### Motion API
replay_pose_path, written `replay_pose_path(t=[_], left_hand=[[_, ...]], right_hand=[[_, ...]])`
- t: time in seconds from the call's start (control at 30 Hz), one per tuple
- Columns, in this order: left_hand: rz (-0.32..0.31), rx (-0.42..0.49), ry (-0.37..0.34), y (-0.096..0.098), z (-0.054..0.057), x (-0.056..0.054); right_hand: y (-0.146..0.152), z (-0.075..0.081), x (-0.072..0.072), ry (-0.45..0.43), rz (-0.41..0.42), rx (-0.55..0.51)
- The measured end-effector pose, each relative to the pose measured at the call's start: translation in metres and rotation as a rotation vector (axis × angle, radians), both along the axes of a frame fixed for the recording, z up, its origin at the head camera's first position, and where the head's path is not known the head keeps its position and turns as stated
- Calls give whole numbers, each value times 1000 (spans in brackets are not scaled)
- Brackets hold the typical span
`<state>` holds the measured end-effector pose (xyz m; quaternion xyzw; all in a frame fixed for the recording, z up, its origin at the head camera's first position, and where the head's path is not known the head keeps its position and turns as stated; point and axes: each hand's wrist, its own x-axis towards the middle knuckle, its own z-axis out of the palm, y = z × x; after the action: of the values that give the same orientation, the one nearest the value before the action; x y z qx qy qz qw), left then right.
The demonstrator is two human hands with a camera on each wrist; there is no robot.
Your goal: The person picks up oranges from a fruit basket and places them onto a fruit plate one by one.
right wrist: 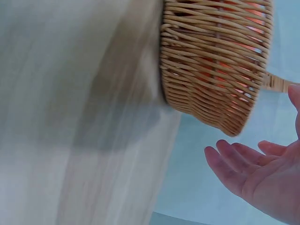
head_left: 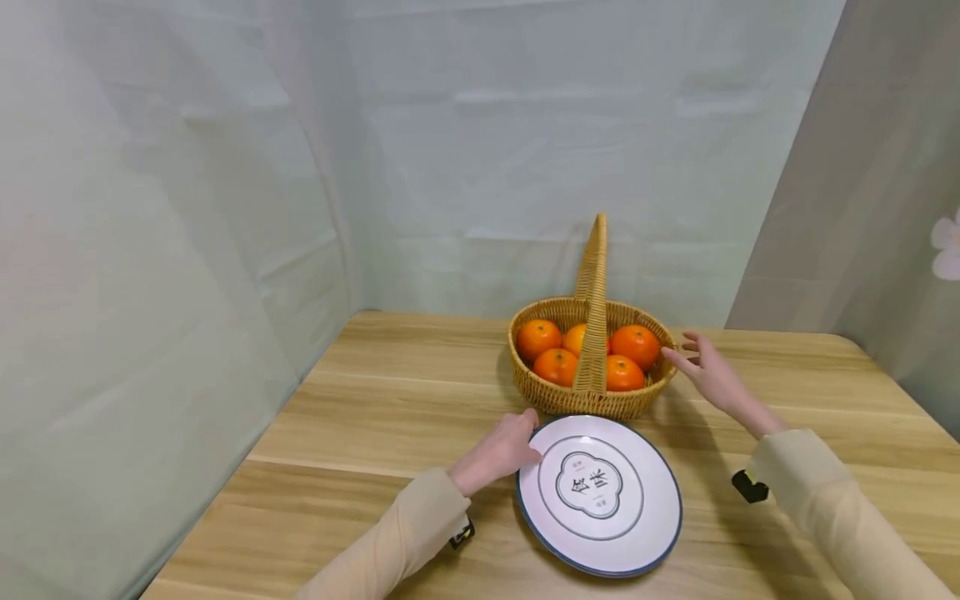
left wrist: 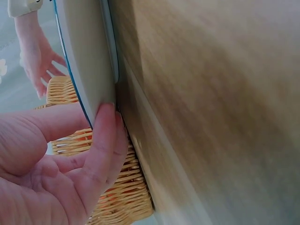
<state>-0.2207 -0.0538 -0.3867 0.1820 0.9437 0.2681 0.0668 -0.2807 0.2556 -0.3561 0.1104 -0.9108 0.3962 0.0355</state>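
Note:
A white plate (head_left: 651, 508) with a dark blue rim and a printed centre is on the wooden table in front of the basket. My left hand (head_left: 502, 450) pinches its left edge; in the left wrist view the thumb is over the rim and the curled fingers (left wrist: 101, 145) are against the underside. Behind the plate stands a wicker basket (head_left: 558, 402) with a tall handle, holding several oranges (head_left: 557, 367). Beside the basket's right rim is my right hand (head_left: 712, 375), fingers spread and loosely bent, holding nothing. The right wrist view shows its fingertips (right wrist: 211, 154) just off the wicker.
The wooden table (head_left: 375, 400) reaches back to a pale curtain (head_left: 480, 167), which also hangs along the left side. A greyish-brown curtain (head_left: 840, 208) with a flower print hangs at the right. The basket handle (head_left: 597, 292) rises high above the oranges.

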Motion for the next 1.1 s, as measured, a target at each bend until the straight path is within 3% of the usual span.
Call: replay_pose_path(t=[0.53, 0.7, 0.93, 1.1], left_hand=[[-51, 62, 17, -3, -1, -1], [-51, 93, 13, -5, -2, -1], [-30, 141, -46, -8, -5, -1], [-24, 130, -50, -9, -5, 1]], right_hand=[[-5, 11, 2, 72, -7, 37], [-6, 12, 2, 89, -7, 48], [-7, 14, 0, 121, -3, 65], [-10, 15, -2, 130, 13, 73]])
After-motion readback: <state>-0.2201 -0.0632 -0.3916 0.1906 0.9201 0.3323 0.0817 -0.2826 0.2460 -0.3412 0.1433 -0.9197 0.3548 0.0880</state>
